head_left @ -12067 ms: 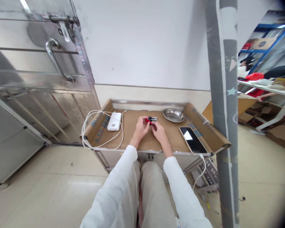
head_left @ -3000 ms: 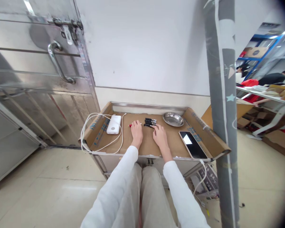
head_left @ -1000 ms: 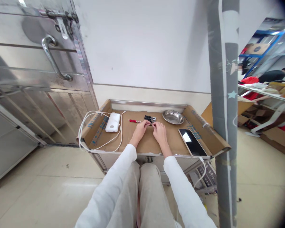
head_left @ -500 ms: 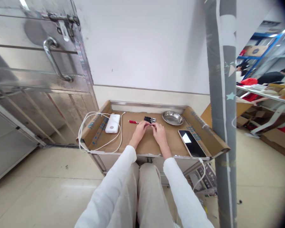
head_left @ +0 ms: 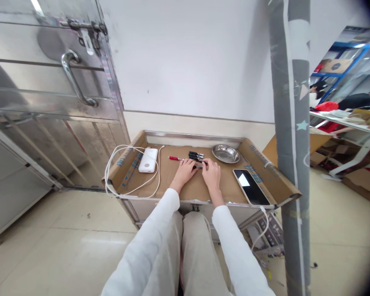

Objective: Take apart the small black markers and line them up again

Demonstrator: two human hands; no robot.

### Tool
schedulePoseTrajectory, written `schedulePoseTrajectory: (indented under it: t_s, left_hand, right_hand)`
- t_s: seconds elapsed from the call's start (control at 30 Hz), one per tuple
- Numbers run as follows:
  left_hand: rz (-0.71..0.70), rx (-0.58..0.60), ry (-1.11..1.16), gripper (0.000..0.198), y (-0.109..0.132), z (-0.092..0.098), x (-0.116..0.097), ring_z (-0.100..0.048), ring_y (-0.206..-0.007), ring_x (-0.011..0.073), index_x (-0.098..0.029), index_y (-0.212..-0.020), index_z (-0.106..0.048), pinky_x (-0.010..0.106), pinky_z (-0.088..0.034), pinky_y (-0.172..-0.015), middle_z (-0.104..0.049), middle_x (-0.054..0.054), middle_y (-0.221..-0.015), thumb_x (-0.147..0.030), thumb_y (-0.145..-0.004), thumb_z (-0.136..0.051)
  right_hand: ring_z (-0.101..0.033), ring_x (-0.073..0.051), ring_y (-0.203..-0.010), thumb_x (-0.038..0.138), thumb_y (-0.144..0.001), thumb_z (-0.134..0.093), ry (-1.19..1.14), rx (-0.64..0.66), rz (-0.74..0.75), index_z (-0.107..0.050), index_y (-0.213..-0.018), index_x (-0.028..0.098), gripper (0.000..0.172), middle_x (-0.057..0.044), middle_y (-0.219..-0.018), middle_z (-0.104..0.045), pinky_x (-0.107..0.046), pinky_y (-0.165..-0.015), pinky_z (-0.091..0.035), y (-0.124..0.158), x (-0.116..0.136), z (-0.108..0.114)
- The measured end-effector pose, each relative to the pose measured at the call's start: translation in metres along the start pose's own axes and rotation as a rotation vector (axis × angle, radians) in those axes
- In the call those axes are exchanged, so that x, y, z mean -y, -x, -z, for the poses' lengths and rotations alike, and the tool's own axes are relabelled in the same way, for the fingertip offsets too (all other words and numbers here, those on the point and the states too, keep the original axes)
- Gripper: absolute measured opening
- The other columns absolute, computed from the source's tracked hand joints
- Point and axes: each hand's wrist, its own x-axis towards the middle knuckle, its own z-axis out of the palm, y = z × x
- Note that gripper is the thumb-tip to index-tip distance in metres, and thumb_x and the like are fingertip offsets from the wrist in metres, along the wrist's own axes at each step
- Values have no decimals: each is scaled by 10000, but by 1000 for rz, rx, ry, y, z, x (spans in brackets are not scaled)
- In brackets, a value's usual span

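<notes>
A slim black pen (head_left: 198, 166) spans the small gap between my hands, just above the cardboard-lined tabletop (head_left: 165, 181). My left hand (head_left: 184, 172) has its fingers bent round the pen's left end. The right end is pinched in the fingertips of my right hand (head_left: 211, 173), where a dark part shows. Both ends are partly covered by fingers. Right behind my hands lies a cluster of several black pens (head_left: 196, 156). A red pen (head_left: 174, 158) rests beyond my left hand, its tip pointing toward the cluster.
A shallow metal dish (head_left: 226, 153) stands at the back right, with a phone (head_left: 251, 187) in front of it. On the left lies a white power bank (head_left: 148, 160) with a looped white cable (head_left: 158, 176). Cardboard walls (head_left: 269, 174) edge the table. A wrapped pillar (head_left: 292, 135) rises at the right.
My hands have moved apart from a fingertip-to-fingertip pinch, and the black pen now shows between them. The view has shifted slightly; the other things stay in place.
</notes>
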Motion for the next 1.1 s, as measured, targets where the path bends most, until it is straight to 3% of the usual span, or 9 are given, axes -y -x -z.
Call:
schedulePoseTrajectory:
  t_s: [0.23,0.47,0.57,0.67,0.77,0.83,0.97,1.1]
  left_hand:
    - [86,-54,-70,183,1,0,1,-551,-1000,204,-177,-1015,-556,354,-375,-920,-616,72,-1026,-270,-927,-426]
    - [75,-107,-55,168,1,0,0,-548,-977,210,-204,-1036,-547,356,-365,-906,-629,56,-1004,-255,-921,-435]
    - [75,-111,-27,184,2,2,0,-538,-974,211,-204,-1048,-546,357,-361,-905,-621,61,-1019,-251,-927,-416]
    - [114,-133,-21,216,3,5,-1,-530,-983,216,-194,-1071,-541,359,-364,-898,-612,74,-1035,-247,-937,-381]
    - [246,-212,-67,260,5,8,-4,-525,-986,234,-181,-1097,-535,371,-373,-888,-608,97,-1026,-250,-946,-335]
    - [377,-261,-116,285,7,9,-6,-520,-991,253,-167,-1097,-535,387,-382,-879,-603,118,-1025,-241,-948,-303]
    - [611,-277,-232,336,10,8,-7,-503,-1024,291,-106,-1063,-532,430,-396,-870,-576,178,-1056,-162,-935,-227]
    - [643,-252,-279,360,12,4,-6,-512,-1031,285,-73,-1076,-515,428,-409,-872,-558,212,-1071,-61,-886,-209]
  right_hand:
    - [-516,-207,-822,217,-910,-377,79,1,-86,-581,-965,184,214,-75,-918,-676,-303,-749,-289,1,-2,0]
    - [-553,-208,-824,225,-921,-347,29,43,30,-591,-966,174,253,-90,-914,-679,-317,-770,-335,1,0,2]
    - [-576,-212,-923,205,-910,-341,-31,74,71,-558,-1087,173,281,-104,-1025,-669,-341,-822,-379,1,0,1]
    - [-498,-197,-1181,154,-856,-370,-152,178,222,-316,-1380,150,527,-116,-1328,-515,-349,-940,-392,1,1,-2]
    - [-383,-192,-1306,139,-812,-395,-190,254,294,-75,-1471,128,733,-111,-1461,-350,-356,-1031,-363,1,0,-8]
    - [-376,-204,-1308,142,-816,-388,-152,264,271,-95,-1474,137,721,-106,-1471,-335,-376,-1043,-360,1,-2,-13]
    - [-350,-231,-1312,174,-860,-359,-38,252,225,-294,-1425,163,568,-104,-1481,-314,-413,-1039,-363,0,-6,-21]
    - [-315,-248,-1327,198,-880,-365,36,234,208,-434,-1351,192,475,-113,-1457,-344,-426,-1041,-348,-3,-6,-26]
